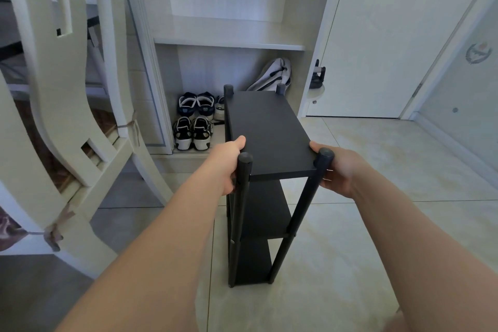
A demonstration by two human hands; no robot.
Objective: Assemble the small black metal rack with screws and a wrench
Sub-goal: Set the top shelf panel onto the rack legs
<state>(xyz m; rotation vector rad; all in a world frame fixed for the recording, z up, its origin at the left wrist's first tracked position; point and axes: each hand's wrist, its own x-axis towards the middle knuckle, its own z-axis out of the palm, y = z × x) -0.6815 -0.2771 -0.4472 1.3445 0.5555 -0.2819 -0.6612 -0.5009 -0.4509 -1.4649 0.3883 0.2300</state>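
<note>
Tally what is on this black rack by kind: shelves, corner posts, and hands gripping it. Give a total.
Shelves: 3
Corner posts: 4
Hands gripping the rack: 2
Total: 9

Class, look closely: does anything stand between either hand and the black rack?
Nothing visible does. The left hand and right hand hold the rack directly at its top shelf's near corners.
</note>
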